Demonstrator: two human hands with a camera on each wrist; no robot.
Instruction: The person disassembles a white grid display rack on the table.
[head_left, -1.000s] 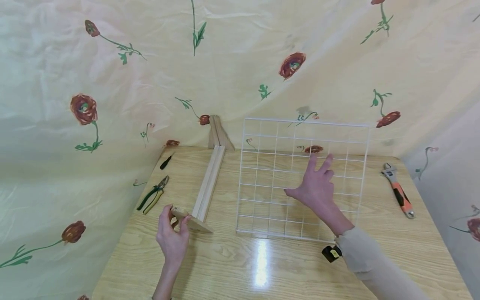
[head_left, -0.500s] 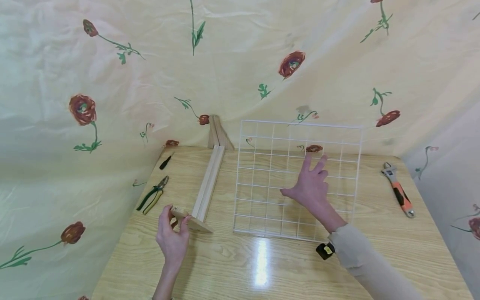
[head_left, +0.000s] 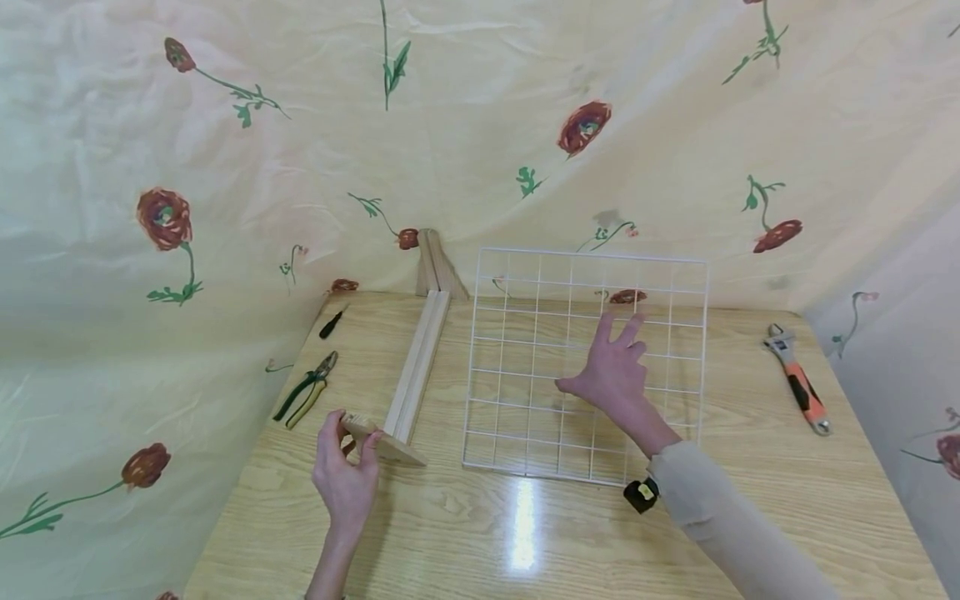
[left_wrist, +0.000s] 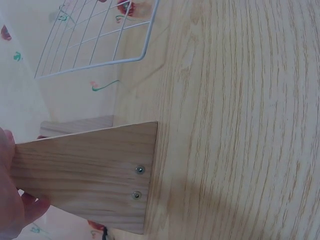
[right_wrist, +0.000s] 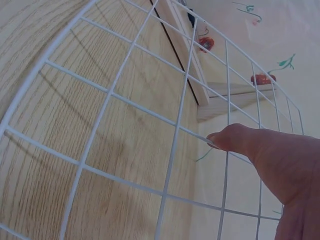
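Observation:
My left hand (head_left: 347, 479) grips the near wooden end board (head_left: 386, 442) of a wooden stand. In the left wrist view, two metal screws (left_wrist: 140, 170) show on that tapered board. Pale twin rails (head_left: 420, 367) with a narrow groove run back to a matching far end board (head_left: 437, 267). Right of the stand, my right hand (head_left: 611, 375) holds up a white wire grid (head_left: 534, 342), fingers spread across its mesh. The thumb presses on a wire in the right wrist view; the other fingers are hidden there. The grid leans back, its shadow on the table.
Pliers (head_left: 306, 392) and a small black-handled tool (head_left: 332, 323) lie left of the stand. An adjustable wrench (head_left: 798, 379) lies at the right edge of the wooden table (head_left: 450, 533). A small black thing (head_left: 641, 496) is at the right cuff. Flowered cloth hangs behind.
My right hand has shifted left with the wire grid, bringing it nearer the stand; its top edge sits slightly lower. The left hand and stand have stayed in place.

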